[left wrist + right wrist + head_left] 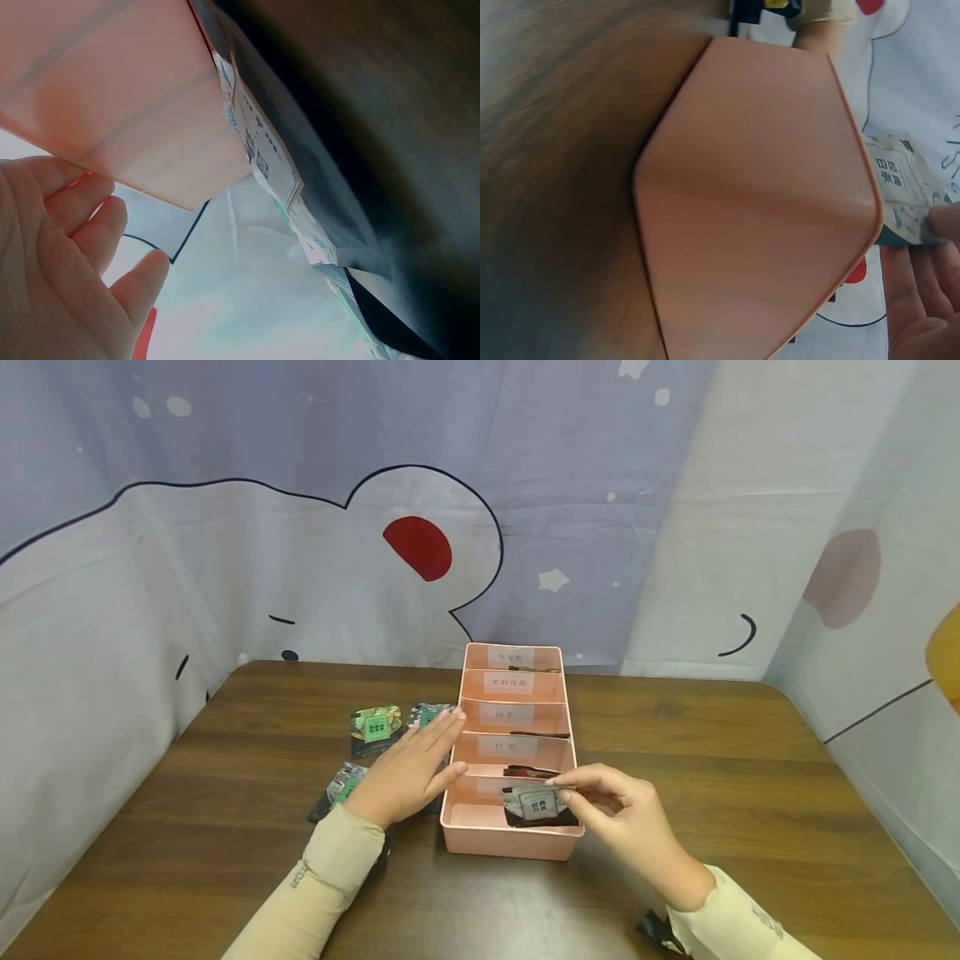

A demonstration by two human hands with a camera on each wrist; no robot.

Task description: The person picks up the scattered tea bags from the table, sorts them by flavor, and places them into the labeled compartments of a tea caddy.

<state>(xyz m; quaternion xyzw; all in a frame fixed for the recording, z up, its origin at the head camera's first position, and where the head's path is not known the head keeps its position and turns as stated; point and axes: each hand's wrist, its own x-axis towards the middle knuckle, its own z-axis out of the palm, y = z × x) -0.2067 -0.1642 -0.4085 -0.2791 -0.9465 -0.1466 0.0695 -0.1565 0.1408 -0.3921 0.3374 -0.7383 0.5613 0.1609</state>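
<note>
A pink divided box (510, 843) stands on the table with its labelled compartments in a row. My right hand (628, 806) pinches a grey and black tea sachet (537, 803) by its right edge, over the nearest compartment; in the right wrist view the sachet (897, 176) shows at the box rim, thumb on top and fingers beneath. My left hand (408, 770) lies with straight fingers along the box's left side. In the left wrist view, the fingertips of that hand (71, 255) touch the box's edge.
Left of the box lie several tea sachets, among them a yellow-green one (377, 728) and a grey-green one (339, 789). A dark packet (660, 931) is partly covered by my right sleeve. Sachets stand in some farther compartments. A patterned curtain (585, 527) hangs behind the table (712, 760).
</note>
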